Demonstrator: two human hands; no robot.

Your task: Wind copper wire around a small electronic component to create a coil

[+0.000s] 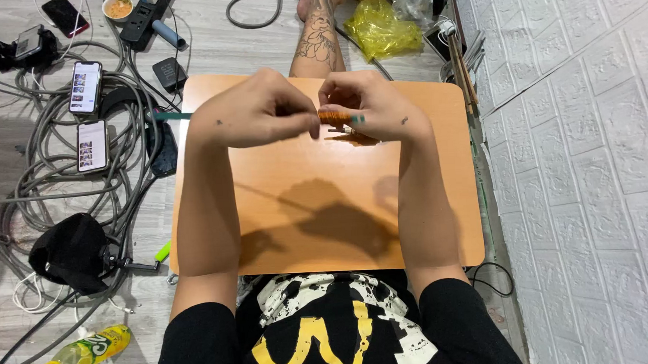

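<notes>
A: Hands are seen raised together over the orange table. What is gripped?

B: A small orange cylinder with a teal tip is pinched by the right hand, just above the table's far half. The left hand is closed beside it, its fingertips brought to the cylinder's near end; a thin teal stick is seen jutting out past its left side.

A: And packages, containers?

B: A crumpled yellow bag is seen on the floor beyond the table. A yellow-capped bottle of yellowish drink lies at lower left, and a small bowl of orange food stands at the top.
</notes>
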